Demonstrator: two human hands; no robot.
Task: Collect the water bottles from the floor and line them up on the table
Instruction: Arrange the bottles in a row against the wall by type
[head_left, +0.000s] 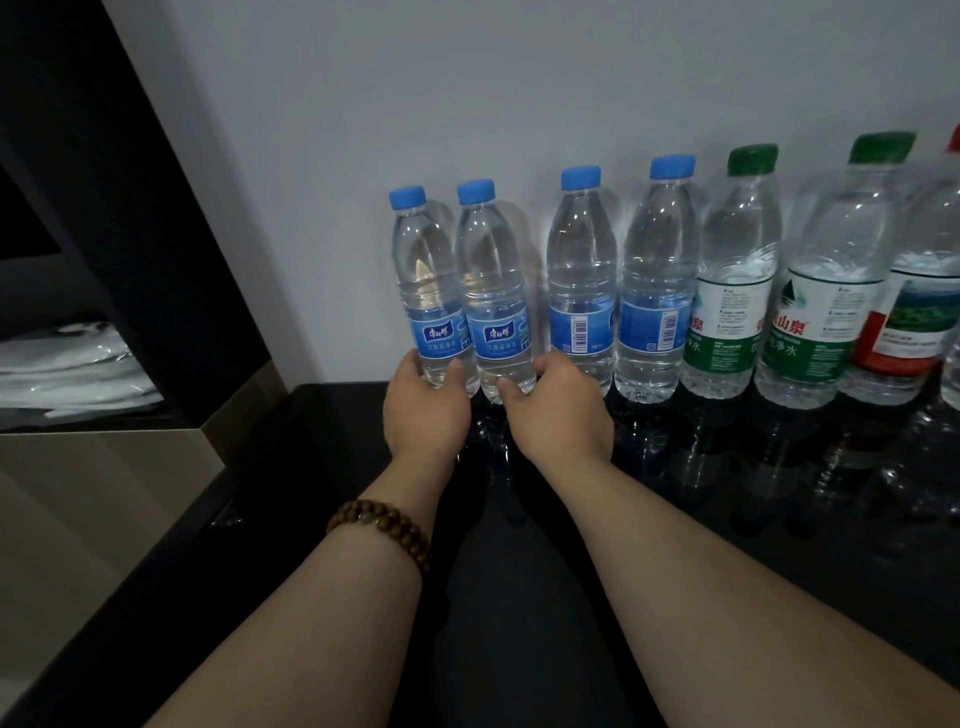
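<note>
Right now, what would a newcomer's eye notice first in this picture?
The two hands at the centre: the left hand grips the leftmost blue-capped bottle, the right hand the second blue-capped bottle. These bottles begin a row along the wall on the black table, with green-capped bottles farther right.

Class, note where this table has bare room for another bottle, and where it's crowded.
Bare: the table's back-left corner, beside the bottle in the left hand, and its front strip. Crowded: the wall row rightward, blue-capped bottles and green-capped bottles packed together.
</note>
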